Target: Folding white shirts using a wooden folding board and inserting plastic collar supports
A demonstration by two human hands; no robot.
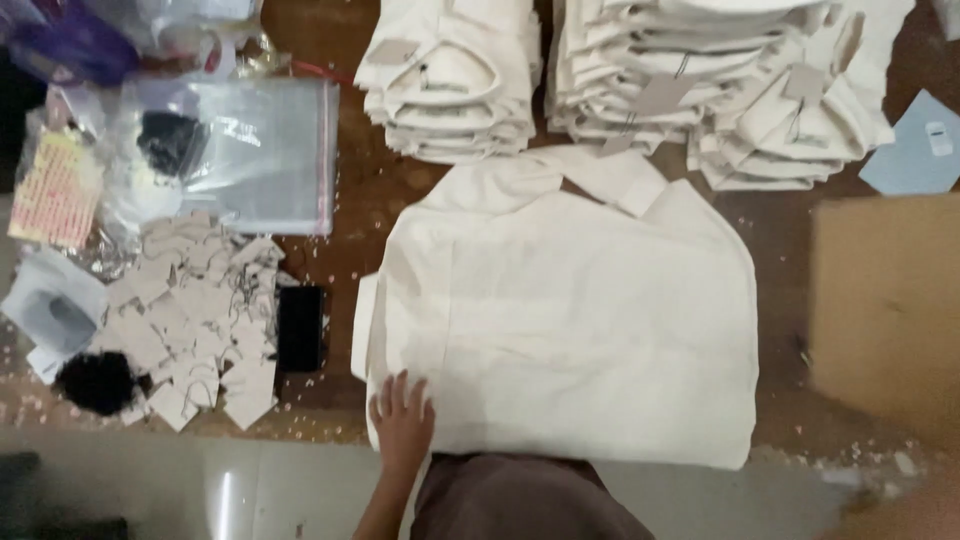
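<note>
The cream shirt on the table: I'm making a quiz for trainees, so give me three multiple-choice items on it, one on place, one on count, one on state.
1. Where does the left hand rest on the cream shirt?
A near bottom-left corner
B collar
C right sleeve

2. How many folded shirt stacks lie beyond it?
A none
B one
C at least two

3. How does the shirt lie?
A crumpled
B spread flat
C bagged

Answers: A, the hand lies flat by the near left edge; C, two piles side by side; B, smooth on the table.
</note>
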